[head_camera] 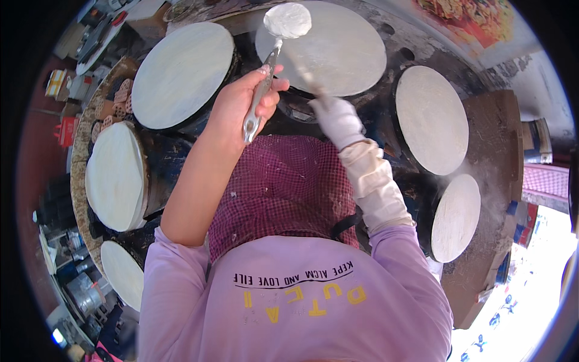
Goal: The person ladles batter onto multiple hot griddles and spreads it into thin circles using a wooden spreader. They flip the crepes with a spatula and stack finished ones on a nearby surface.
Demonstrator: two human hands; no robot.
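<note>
My bare left hand (244, 106) grips the metal handle of a ladle (287, 20), whose round head is coated with white batter. That head is above the left rim of a large round griddle (344, 50) covered by a thin pale sheet of batter. My right hand (339, 120), in a white glove, is shut on a thin wooden tool (305, 72) that reaches over the same griddle. Motion blurs the tool, and its far end is hard to make out. Whether it touches the batter, I cannot tell.
More round griddles carry pale sheets, at upper left (185, 74), right (432, 120), lower right (456, 219) and lower left (122, 273). Stacked flat sheets (113, 176) lie at left. Perforated briquettes (122, 92) sit beyond the upper-left griddle. Steam rises at right, over a brown board (493, 181).
</note>
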